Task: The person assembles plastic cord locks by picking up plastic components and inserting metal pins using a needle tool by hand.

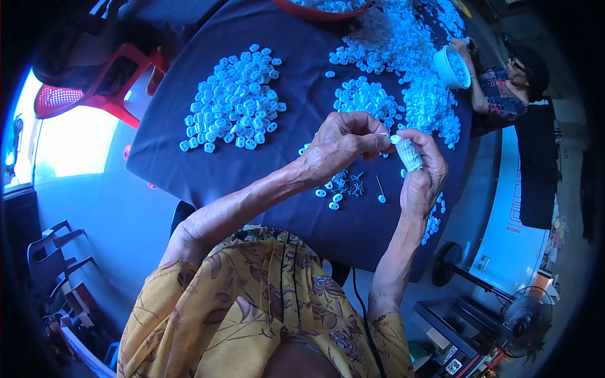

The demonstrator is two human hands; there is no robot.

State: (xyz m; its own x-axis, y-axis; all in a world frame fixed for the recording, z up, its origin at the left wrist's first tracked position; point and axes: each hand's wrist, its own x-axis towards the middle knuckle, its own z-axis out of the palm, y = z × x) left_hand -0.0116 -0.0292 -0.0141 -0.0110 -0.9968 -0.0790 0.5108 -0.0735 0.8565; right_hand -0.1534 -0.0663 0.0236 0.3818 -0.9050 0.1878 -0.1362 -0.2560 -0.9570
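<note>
My left hand point(345, 140) reaches over the table with thumb and forefinger pinched on a small white plastic piece point(385, 137). Facing it, my right hand point(427, 167) is closed, its fingertips at another small white piece point(395, 139) that almost meets the first. A white ribbed cover point(409, 155) lies along the right thumb's place, apparently wrapped round it. Below the hands are small dark pieces point(345, 184) in a loose heap, a few white oval pieces point(334, 205) with holes, and a thin stick point(380, 185) beside one white piece.
White oval pieces form a large pile point(233, 101) at left, a smaller pile point(365, 101) beyond my hands, and a wide spread point(403, 38) at back right. A red basin point(324, 9) stands at the far edge. A co-worker point(507, 88) sits right, near a white bowl point(451, 67).
</note>
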